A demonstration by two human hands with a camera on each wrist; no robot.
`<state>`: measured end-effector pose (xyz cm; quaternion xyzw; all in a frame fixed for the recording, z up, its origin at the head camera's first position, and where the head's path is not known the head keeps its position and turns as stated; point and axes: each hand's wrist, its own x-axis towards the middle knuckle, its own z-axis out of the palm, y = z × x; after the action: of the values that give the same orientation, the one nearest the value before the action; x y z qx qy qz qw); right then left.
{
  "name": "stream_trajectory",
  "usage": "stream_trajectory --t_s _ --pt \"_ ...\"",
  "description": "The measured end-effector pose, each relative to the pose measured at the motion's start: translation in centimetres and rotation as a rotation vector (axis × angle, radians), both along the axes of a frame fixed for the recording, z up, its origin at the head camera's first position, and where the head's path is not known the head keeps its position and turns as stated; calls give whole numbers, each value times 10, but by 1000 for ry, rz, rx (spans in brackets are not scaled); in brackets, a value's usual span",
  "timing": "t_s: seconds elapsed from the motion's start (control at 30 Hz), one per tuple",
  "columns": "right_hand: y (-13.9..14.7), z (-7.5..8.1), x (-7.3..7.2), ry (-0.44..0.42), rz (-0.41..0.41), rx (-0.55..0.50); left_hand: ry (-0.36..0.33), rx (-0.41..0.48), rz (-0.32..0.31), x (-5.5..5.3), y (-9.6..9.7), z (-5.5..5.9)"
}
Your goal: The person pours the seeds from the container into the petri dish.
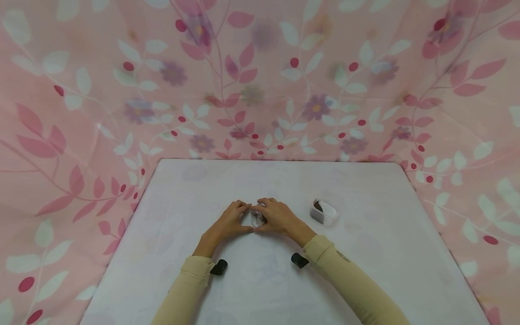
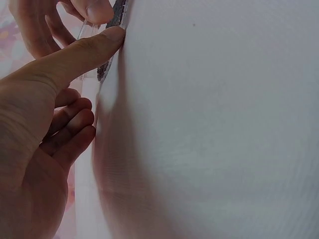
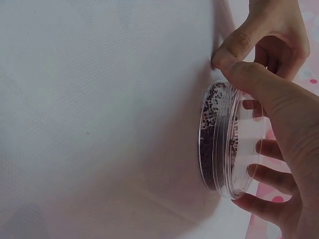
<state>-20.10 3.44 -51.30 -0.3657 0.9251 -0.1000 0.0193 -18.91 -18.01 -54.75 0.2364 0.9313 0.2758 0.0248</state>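
Observation:
Near the middle of the table lies a small round clear plastic container [image 1: 257, 218], with ridged rings on its side and dark granules [image 3: 210, 144] in its lower part. My right hand [image 1: 280, 217] grips it from the right, thumb on the near side and fingers spread along the far side. My left hand [image 1: 232, 221] curves in from the left, with a gap between palm and container. The left thumb [image 2: 82, 57] is stretched out, its tip close by the right thumb [image 3: 254, 82]. Its other fingers [image 2: 72, 124] bend loosely and look bare.
To the right stands a clear open tub [image 1: 323, 213] with something dark at one side. White cloth covers the table [image 1: 365, 271], and a pink floral curtain [image 1: 260, 81] hangs behind it. Black wrist devices [image 1: 219, 267] stick out by both sleeves.

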Motion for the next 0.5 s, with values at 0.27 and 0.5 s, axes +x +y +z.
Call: stream_trajectory --t_s 0.27,0.5 --pt "-3 1 -1 -8 -7 19 26 -4 -10 0 1 0" --pt "-4 1 -2 -11 -11 53 20 -20 -5 -1 0 -1"
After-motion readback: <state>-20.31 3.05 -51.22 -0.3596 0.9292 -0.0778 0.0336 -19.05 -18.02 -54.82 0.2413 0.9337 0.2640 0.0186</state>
